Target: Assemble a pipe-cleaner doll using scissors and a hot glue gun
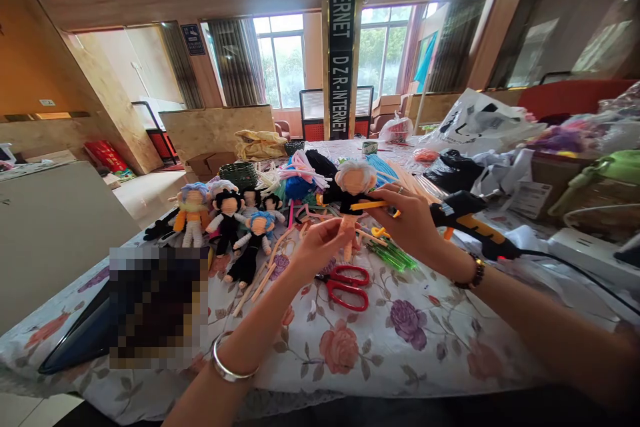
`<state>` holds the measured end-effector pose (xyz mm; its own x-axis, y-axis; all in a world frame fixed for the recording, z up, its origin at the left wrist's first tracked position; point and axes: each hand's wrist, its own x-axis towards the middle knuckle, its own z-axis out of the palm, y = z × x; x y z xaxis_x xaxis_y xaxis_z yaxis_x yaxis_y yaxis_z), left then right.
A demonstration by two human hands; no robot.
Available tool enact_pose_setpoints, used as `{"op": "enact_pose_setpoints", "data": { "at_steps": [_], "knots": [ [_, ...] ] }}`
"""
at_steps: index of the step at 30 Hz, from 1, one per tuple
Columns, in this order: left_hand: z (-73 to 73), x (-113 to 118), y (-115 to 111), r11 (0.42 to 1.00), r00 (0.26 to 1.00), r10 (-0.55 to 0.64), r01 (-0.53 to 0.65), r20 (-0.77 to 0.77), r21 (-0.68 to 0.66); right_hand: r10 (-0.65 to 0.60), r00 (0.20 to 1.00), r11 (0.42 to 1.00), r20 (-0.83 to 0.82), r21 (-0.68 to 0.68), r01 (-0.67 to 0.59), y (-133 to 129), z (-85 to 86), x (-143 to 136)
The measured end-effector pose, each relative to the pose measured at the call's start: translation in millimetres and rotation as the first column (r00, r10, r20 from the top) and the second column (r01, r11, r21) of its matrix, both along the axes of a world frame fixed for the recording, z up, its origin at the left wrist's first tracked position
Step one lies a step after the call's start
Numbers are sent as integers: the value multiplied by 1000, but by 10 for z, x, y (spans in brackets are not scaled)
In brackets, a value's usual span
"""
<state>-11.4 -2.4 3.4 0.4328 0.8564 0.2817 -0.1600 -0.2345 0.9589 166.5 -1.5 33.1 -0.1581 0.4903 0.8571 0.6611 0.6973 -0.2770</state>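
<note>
In the head view, the white-haired doll (pixel 347 197) is held up just beyond the red scissors (pixel 347 287), above the flower-patterned surface (pixel 425 367). The left hand (pixel 323 240) pinches the doll's pale lower part; the right hand (pixel 403 213) pinches a yellow strip (pixel 371 205) whose tip lies at the doll's dark torso, though contact is hard to tell. Left of the scissors sits a cluster of yarn dolls (pixel 228 227); beyond their right side lie green stems (pixel 393 255), and farther right is a glue gun (pixel 477 227)
</note>
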Motion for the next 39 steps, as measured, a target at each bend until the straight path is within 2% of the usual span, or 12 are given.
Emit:
{"op": "enact_pose_setpoints", "data": {
  "at_steps": [2, 4, 7, 10, 13, 17, 22, 26, 29, 32, 35, 39],
  "knots": [
    [-4, 1, 5, 1000, 1000, 18, -18, 21, 5, 3, 1000, 999, -1, -40, -3, 9, 23, -25],
    [-10, -1, 19, 999, 999, 37, -38, 32, 28, 37, 999, 989, 7, -147, -36, 29, 63, -46],
    [-32, -1, 46, 990, 994, 104, -107, 37, 96, 122, 993, 937, -4, -331, -116, 74, 136, -76],
    [-66, -3, 67, 963, 975, 221, -221, 19, 156, 177, 984, 890, -32, -422, -174, 128, 189, -117],
    [-80, -10, 64, 931, 949, 315, -305, -16, 199, 223, 972, 864, -71, -447, -231, 176, 220, -165],
    [-64, -15, 40, 909, 932, 363, -359, 21, 213, 261, 960, 844, -104, -458, -279, 199, 279, -225],
    [-81, -27, 32, 877, 903, 425, -427, 57, 219, 232, 970, 863, -71, -446, -239, 157, 354, -324],
    [-91, -34, 30, 847, 875, 475, -483, 91, 220, 182, 982, 897, -56, -398, -189, 133, 318, -417],
    [-59, -30, 23, 866, 882, 455, -470, 122, 172, 141, 990, 915, -31, -379, -142, 144, 271, -445],
    [-16, -27, 28, 920, 918, 364, -381, 157, 95, 147, 989, 905, -20, -400, -143, 185, 262, -414],
    [4, -32, 51, 959, 949, 265, -277, 173, 50, 198, 979, 856, -54, -477, -200, 240, 289, -345],
    [-1, -35, 77, 975, 965, 210, -218, 156, 41, 249, 959, 780, -134, -559, -281, 289, 300, -270]
  ]
}}
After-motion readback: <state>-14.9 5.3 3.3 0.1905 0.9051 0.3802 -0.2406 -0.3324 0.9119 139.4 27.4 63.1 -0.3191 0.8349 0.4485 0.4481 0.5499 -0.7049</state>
